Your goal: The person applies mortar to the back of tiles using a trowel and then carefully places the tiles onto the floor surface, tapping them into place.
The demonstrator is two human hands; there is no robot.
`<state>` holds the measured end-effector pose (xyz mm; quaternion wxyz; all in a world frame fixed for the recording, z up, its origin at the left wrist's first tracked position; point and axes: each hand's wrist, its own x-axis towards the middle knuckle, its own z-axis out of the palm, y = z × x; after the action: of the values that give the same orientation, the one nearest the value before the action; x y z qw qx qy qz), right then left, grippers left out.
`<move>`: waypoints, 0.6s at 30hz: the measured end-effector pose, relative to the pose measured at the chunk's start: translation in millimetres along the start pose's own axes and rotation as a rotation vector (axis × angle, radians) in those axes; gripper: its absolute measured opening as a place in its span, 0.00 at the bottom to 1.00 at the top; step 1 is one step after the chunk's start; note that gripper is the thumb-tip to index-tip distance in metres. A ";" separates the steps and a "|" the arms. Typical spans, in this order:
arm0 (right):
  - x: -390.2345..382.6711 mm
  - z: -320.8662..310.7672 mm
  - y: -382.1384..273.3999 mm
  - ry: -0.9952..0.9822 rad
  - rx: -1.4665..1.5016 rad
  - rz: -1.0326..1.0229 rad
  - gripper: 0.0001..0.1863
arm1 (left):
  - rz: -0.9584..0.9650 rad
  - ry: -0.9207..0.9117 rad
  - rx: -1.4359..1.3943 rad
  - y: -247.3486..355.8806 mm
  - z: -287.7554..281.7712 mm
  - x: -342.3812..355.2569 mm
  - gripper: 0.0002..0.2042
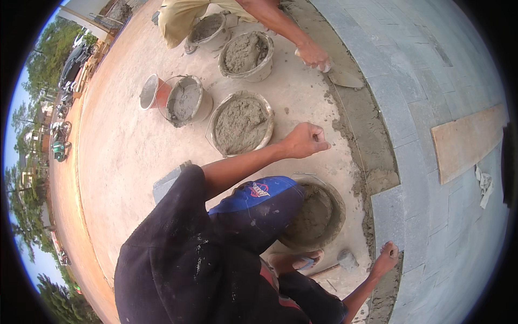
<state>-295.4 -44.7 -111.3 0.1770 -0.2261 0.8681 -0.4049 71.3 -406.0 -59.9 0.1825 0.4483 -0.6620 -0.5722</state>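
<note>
My left hand (306, 141) is closed, fingers curled and thumb pressed in, above the concrete beside the mortar strip (372, 143). Whatever it may hold is too small to make out. Lower right, my right hand (385, 260) is also closed, over the strip by the near edge of a grey tile (388, 216); its contents are hidden. A thin string (350, 132) runs along the strip between the bare mortar and the concrete. Beyond, a co-worker's hand (314, 56) grips a trowel whose flat blade (346, 80) lies on the mortar.
A bucket of mortar (337, 227) stands by my knee. Further buckets, one mortar-filled (243, 123), another (245, 52), and a reddish pail (155, 92) stand left and beyond. On the laid paving (415, 108) lie a wooden board (467, 140) and a white rag (483, 186).
</note>
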 end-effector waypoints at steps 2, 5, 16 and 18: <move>26.4 -5.9 -42.6 -0.123 -0.010 -0.054 0.12 | -0.159 0.094 -0.145 -14.1 -27.6 -63.9 0.16; 43.9 -21.2 -115.7 -0.312 -0.010 -0.106 0.09 | -0.358 0.173 -0.166 -7.0 -47.5 -160.7 0.16; -125.5 -136.3 -265.8 -0.941 -0.461 0.006 0.05 | -1.077 -0.018 -0.233 93.9 -58.6 -448.6 0.37; -150.2 -151.0 -240.3 -1.037 -0.479 0.057 0.09 | -1.137 0.052 -0.350 70.2 -74.3 -467.3 0.35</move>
<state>-184.1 -7.2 187.5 0.5345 -0.4054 0.7411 -0.0278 348.7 -79.1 152.3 -0.0652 0.7094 -0.2093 -0.6698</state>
